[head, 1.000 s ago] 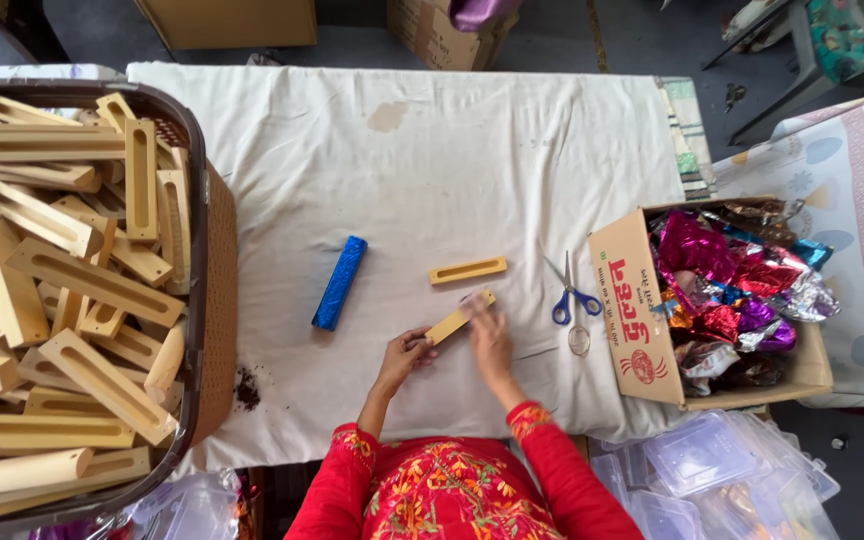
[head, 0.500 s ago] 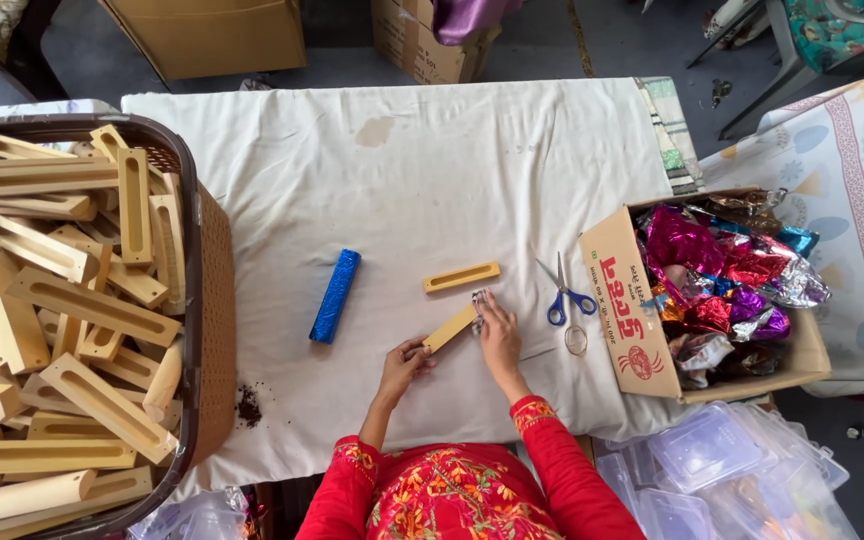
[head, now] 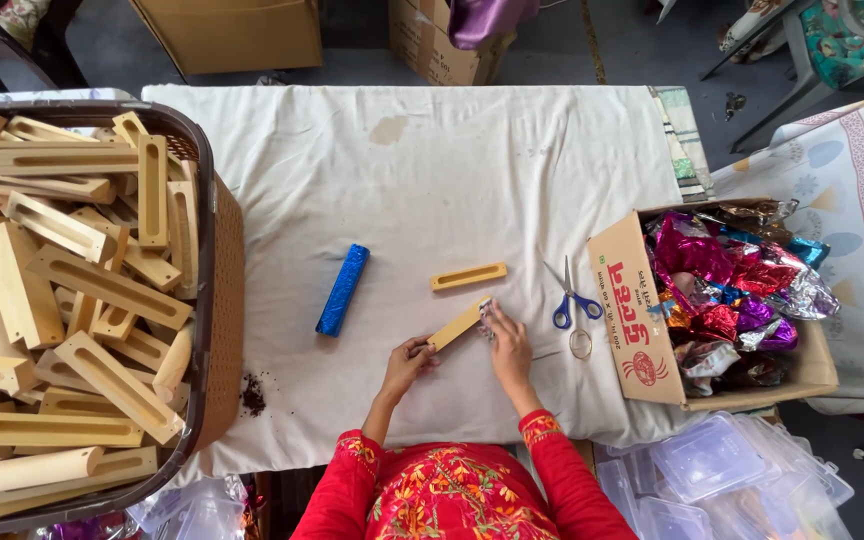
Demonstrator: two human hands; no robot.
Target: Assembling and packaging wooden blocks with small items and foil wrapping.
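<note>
Holding a short wooden block (head: 457, 325) between both hands, the person works at a table draped in a white cloth (head: 432, 170). The left hand (head: 408, 362) pinches the block's near end with its fingers curled around it, and the right hand (head: 508, 342) has its fingers pressed together at the far end, where a bit of silvery wrapping (head: 485, 315) shows just beyond the fingertips. The block lies tilted, touching the cloth, much as it did half a second ago; both hands have stayed on it, and its angle looks unchanged.

Just past the right fingertips lies a second wooden block (head: 468, 276) with a slot cut in it, apart from the held one. Well off to the left of the left fingers sits a blue foil-covered block (head: 343, 289). Beside the right hand's fingers, to the right, lie scissors (head: 570, 298) with blue handles, and beyond them an open cardboard box (head: 642, 320) full of shiny coloured foil (head: 727, 285). Far left of the left hand stands a dark basket (head: 214, 250) heaped with slotted wooden blocks (head: 62, 300). None of these has shifted on the cloth since the earlier frames; the view alone has slid a little.
</note>
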